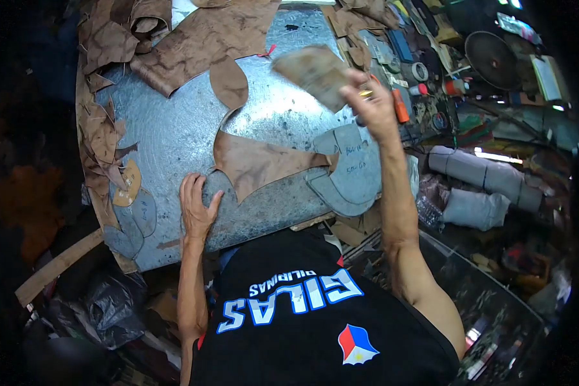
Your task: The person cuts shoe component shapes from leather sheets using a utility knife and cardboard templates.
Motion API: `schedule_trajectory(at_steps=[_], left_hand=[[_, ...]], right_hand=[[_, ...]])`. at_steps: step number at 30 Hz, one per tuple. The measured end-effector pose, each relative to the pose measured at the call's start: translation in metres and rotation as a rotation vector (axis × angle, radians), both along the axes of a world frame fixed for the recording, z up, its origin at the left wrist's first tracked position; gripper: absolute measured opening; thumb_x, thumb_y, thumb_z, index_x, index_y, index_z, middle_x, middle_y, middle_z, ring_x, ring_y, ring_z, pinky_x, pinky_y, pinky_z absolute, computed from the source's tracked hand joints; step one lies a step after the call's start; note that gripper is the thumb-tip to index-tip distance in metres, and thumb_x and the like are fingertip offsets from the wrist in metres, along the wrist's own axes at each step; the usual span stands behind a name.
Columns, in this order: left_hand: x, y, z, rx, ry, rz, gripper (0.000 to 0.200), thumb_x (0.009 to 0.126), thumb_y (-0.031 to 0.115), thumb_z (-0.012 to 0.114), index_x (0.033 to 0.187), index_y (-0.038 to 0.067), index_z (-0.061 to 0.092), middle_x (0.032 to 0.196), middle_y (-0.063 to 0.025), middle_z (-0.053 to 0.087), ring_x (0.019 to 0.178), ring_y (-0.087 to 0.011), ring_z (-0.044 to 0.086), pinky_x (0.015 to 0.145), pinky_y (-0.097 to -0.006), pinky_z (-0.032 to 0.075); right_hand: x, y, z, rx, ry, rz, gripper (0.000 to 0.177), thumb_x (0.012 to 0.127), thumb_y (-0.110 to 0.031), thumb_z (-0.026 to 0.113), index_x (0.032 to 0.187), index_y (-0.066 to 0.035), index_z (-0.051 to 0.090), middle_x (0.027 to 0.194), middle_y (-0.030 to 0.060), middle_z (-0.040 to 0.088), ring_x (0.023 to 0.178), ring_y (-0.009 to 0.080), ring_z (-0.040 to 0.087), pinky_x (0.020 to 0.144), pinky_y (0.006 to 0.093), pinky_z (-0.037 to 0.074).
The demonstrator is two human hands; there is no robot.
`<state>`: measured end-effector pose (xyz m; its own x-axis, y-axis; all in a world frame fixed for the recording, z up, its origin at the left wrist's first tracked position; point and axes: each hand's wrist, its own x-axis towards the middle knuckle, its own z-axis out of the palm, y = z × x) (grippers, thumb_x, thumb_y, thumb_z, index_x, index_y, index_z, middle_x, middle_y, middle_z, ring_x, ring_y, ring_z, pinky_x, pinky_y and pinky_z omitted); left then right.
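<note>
My right hand (371, 106) is raised over the right part of the metal-topped table, its fingers closed on the edge of a brownish, motion-blurred flat piece (312, 76). My left hand (199, 204) rests on the tabletop near the front edge, fingers spread, with nothing in it. Just beyond it lies a brown leather piece (257, 161) with curved edges, joined by a thin strip to a rounded leather part (229, 83). Grey templates with handwriting (354, 170) lie at the right, partly under the leather's tip.
A large leather sheet (206, 42) covers the table's far side. Leather scraps (101, 132) line the left edge, near a tan template (127, 183) and grey ones (143, 212). Tools, tape and an orange item (400, 106) crowd the right side. Wrapped rolls (486, 170) lie farther right.
</note>
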<state>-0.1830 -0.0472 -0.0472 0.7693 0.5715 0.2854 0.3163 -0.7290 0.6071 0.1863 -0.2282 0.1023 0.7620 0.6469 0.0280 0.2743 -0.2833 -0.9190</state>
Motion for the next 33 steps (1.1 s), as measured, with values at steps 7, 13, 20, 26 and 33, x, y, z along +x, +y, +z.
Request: schedule_trajectory(at_steps=[7, 13, 20, 26, 33], left_hand=[[0.003, 0.0, -0.002, 0.025, 0.073, -0.001, 0.053, 0.076, 0.016, 0.08, 0.12, -0.001, 0.055, 0.127, -0.0206, 0.055, 0.123, -0.0415, 0.049, 0.105, -0.0497, 0.039], [0.006, -0.001, 0.003, 0.059, 0.115, 0.008, 0.049, 0.077, 0.015, 0.079, 0.118, -0.001, 0.057, 0.126, -0.0201, 0.056, 0.123, -0.0411, 0.049, 0.104, -0.0492, 0.04], [0.03, -0.002, 0.033, 0.001, -0.051, 0.123, 0.045, 0.078, 0.012, 0.078, 0.117, -0.002, 0.058, 0.117, -0.0195, 0.061, 0.109, -0.0395, 0.058, 0.095, -0.0454, 0.046], [0.22, -0.021, 0.078, 0.073, 0.007, -0.235, 0.062, 0.077, 0.039, 0.081, 0.122, 0.001, 0.061, 0.128, -0.0251, 0.056, 0.118, -0.0407, 0.053, 0.098, -0.0458, 0.045], [0.388, -0.05, 0.018, 0.073, 0.637, -0.248, 0.114, 0.06, 0.074, 0.076, 0.149, 0.015, 0.039, 0.156, -0.0253, 0.024, 0.137, -0.06, 0.023, 0.103, -0.0671, 0.032]], right_hand=[[0.091, -0.002, -0.071, 0.455, 0.618, -0.148, 0.024, 0.089, -0.013, 0.07, 0.108, -0.005, 0.058, 0.072, 0.0032, 0.062, 0.053, 0.0115, 0.059, 0.043, 0.026, 0.047], [0.111, -0.004, -0.135, -0.086, 0.657, -0.39, 0.018, 0.088, -0.015, 0.069, 0.092, -0.003, 0.056, 0.065, 0.0025, 0.056, 0.046, 0.0111, 0.054, 0.035, 0.0265, 0.042], [0.112, -0.01, -0.127, 0.127, 0.807, -0.392, 0.021, 0.085, -0.014, 0.071, 0.096, -0.003, 0.058, 0.071, 0.0047, 0.059, 0.051, 0.0124, 0.057, 0.036, 0.0276, 0.044], [0.112, -0.042, -0.09, 0.531, 0.852, -0.41, 0.025, 0.083, -0.015, 0.075, 0.1, -0.008, 0.058, 0.074, 0.0035, 0.057, 0.055, 0.0143, 0.057, 0.044, 0.0288, 0.047], [0.062, -0.106, -0.037, 0.507, 0.788, -0.452, 0.024, 0.09, -0.018, 0.068, 0.109, -0.009, 0.056, 0.077, 0.0018, 0.06, 0.056, 0.0104, 0.056, 0.047, 0.0276, 0.047]])
